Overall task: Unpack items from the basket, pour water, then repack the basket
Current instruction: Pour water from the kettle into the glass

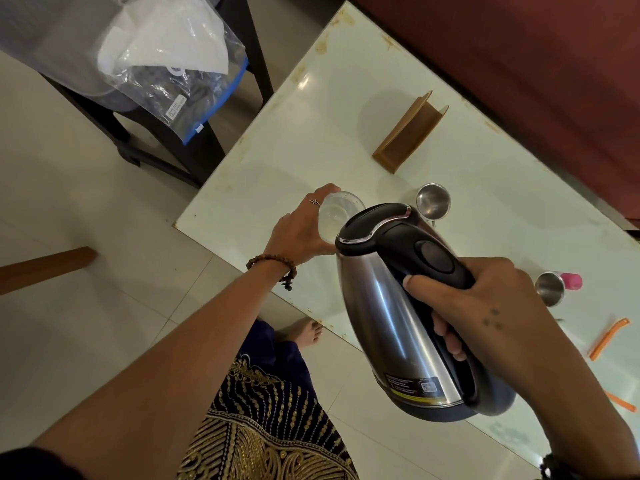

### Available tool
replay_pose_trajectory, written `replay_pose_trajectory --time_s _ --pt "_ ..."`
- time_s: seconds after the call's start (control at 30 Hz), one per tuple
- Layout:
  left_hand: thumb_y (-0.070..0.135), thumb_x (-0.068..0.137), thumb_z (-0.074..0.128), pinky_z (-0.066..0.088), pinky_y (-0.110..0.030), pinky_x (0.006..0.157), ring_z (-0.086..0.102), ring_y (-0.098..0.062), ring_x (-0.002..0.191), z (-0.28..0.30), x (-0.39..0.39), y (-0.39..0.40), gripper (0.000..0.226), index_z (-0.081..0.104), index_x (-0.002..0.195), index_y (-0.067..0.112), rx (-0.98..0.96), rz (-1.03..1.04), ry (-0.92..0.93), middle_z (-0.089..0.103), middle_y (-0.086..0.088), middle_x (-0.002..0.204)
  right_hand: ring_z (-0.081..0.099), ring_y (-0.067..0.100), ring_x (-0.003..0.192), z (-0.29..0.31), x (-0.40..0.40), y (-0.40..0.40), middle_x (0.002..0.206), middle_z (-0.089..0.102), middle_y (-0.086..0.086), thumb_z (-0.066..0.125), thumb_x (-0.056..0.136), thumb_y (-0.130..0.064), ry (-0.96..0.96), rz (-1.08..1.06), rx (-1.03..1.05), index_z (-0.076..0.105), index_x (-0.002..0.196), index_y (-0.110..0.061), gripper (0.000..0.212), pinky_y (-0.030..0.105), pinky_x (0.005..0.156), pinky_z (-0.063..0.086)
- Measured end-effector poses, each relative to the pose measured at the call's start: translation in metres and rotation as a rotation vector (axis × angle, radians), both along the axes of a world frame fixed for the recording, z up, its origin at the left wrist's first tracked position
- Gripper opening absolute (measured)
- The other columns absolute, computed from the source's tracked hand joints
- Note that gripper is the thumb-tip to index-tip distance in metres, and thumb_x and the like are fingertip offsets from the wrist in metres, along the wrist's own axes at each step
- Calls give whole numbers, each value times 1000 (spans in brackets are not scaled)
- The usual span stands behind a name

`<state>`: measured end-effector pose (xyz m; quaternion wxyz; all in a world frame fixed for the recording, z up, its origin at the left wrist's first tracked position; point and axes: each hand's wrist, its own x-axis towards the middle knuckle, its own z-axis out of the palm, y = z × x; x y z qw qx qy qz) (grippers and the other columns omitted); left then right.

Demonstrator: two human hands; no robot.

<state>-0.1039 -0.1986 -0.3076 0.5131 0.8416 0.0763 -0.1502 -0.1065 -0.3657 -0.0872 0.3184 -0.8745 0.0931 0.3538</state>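
1. The pouring step is in hand, by my reading: the right hand (485, 306) tips a steel kettle (398, 306) spout-first toward a clear glass (341, 216) that the left hand (301, 233) steadies at the near-left part of the table (311, 140).
2. The right hand's fingers are curled round the kettle's black handle, thumb laid along its top. The left hand's fingers wrap the glass from its left side; the fingertips are hidden behind the glass.
3. The spout is hidden by the kettle's lid, so I cannot tell whether water is running; the glass looks partly filled.
4. The next move likely calls for a slow tilt back to upright once the glass is full enough, keeping the spout over the rim, since a heavy kettle can gush.
5. No basket shows in view, so repacking appears not yet begun.
6. Materials: the kettle has a brushed, shiny metal body that tapers upward, a black plastic lid and handle, and a printed label near its base. The glass is smooth and transparent.
7. Two small steel cups stand on the table: one (433, 202) just beyond the kettle's lid, another (550, 289) to the right beside a pink object (573, 281).
8. A tan holder (408, 133) stands farther off; orange strips (609, 337) lie at the right edge. The tabletop is pale and glossy, stained along its edges.
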Motion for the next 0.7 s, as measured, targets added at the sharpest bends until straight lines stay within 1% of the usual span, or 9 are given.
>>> replay_pose_trajectory --time_s 0.07,0.17,0.23,0.33,0.4,0.47,0.53,0.6,0.7 --pt "48 55 73 47 -32 80 52 -13 100 1 0 0 83 31 125 38 -1 -5 -2 47 10 129 46 6 27 -1 -1 0 33 52 -3 62 66 -32 -3 -4 7 57 46 -21 23 17 36 40" --pt "42 58 78 50 -38 85 54 -21 109 1 1 0 85 31 129 32 9 -17 -1 46 7 133 45 6 27 -3 -3 -3 34 52 -3 64 69 -29 -26 2 -5 52 46 -17 28 16 37 40" --pt "41 60 78 50 -38 86 55 -22 109 0 2 0 85 31 130 30 25 -22 10 45 7 135 44 8 28 -4 -7 -6 35 52 -1 63 67 -31 -52 15 -15 53 50 -14 26 19 38 41" --pt "34 63 78 50 -40 87 55 -24 110 -1 3 0 85 30 133 29 45 -29 19 43 6 137 40 12 32 -5 -14 -12 36 46 0 63 62 -36 -120 48 -25 57 60 -22 16 23 39 39" --pt "32 63 79 49 -36 88 55 -24 110 -2 3 0 86 29 134 29 59 -30 14 43 5 137 34 11 34 -6 -20 -17 35 42 -1 66 60 -43 -177 66 -18 54 58 -22 24 20 37 33" --pt "31 63 79 48 -32 85 56 -25 108 -2 3 0 86 29 133 29 70 -33 6 44 5 137 31 10 35 -7 -26 -21 37 40 -1 59 55 -49 -226 67 -13 51 58 -20 30 18 36 29" --pt "31 63 78 51 -37 86 56 -24 107 -1 4 -1 83 31 131 29 70 -38 15 44 6 135 32 11 35 -8 -31 -26 39 41 0 54 51 -53 -266 54 -10 50 59 -20 34 20 36 29" --pt "30 63 78 52 -44 85 56 -24 106 0 5 -1 80 33 129 30 65 -47 25 46 7 133 32 10 36 -9 -35 -29 42 41 2 54 53 -52 -296 1 8 49 57 -21 31 23 37 31" --pt "31 62 80 51 -45 87 55 -24 109 3 5 0 84 31 130 29 79 -58 26 45 7 134 29 9 38 -8 -39 -33 44 39 1 55 54 -48 -355 -76 19 47 56 -23 26 24 43 35"
